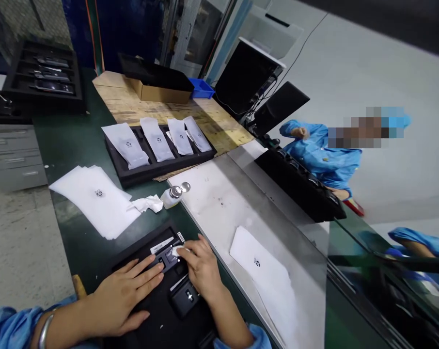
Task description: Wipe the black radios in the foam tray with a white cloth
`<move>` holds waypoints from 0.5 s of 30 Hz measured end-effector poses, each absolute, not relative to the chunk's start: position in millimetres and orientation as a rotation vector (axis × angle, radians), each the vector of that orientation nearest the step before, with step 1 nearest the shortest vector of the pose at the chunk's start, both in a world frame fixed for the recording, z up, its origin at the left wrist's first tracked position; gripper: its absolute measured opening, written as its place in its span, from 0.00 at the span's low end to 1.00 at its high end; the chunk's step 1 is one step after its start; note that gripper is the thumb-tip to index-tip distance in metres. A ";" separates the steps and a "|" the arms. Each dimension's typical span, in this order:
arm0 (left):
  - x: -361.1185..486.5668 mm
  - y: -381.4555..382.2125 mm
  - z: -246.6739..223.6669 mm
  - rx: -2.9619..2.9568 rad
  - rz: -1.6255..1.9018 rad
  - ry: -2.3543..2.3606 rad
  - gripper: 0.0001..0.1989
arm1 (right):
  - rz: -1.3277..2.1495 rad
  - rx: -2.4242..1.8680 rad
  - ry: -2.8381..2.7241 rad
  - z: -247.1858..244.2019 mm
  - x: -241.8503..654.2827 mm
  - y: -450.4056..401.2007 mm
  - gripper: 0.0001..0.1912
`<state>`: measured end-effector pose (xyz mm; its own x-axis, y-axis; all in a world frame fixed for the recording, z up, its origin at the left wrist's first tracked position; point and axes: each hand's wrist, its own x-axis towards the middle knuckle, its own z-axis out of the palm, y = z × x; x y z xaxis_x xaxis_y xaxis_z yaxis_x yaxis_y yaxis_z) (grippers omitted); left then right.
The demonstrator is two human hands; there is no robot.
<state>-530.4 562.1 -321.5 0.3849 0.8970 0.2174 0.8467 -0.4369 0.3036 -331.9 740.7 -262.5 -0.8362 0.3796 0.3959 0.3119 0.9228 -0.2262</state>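
Note:
A black foam tray (pixel 157 325) lies in front of me with dark devices in its slots. My left hand (pixel 127 293) rests over it, fingers spread, the fingertips on the edge of a dark rectangular device (pixel 161 261). Between the thumb and fingers of my right hand (pixel 201 264) is a small white wipe (pixel 176 250), pressed against that device's surface. Below sits a second black device (pixel 185 296) with a small metallic part. A crumpled white tissue (pixel 147 203) and a clear bottle with a metal lid (pixel 171 196) stand beyond the tray.
White printed sleeves (pixel 96 198) lie at left, others (pixel 263 266) at right. Behind, a black tray (pixel 147 170) holds several filled sleeves. A cardboard box (pixel 163 93), blue bin (pixel 202 89) and monitors stand farther back. A person in blue (pixel 314 150) is beside a long black tray (pixel 299 186).

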 end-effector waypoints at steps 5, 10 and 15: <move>-530.5 562.1 -320.0 2.525 0.534 1.616 0.41 | 0.236 -0.449 -2.679 -262.6 -331.7 745.9 0.18; -530.1 562.9 -319.3 2.527 0.584 1.593 0.40 | 0.176 -0.498 -2.660 -255.7 -313.9 737.0 0.18; -530.6 563.0 -319.2 2.577 0.534 1.635 0.39 | 0.148 -0.492 -2.656 -253.6 -348.3 747.8 0.16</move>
<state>-530.6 563.0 -319.2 0.3840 0.8849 0.2637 0.8701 -0.4424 0.2174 -348.3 747.8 -253.6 -0.8430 0.3638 0.3962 0.3175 0.9311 -0.1794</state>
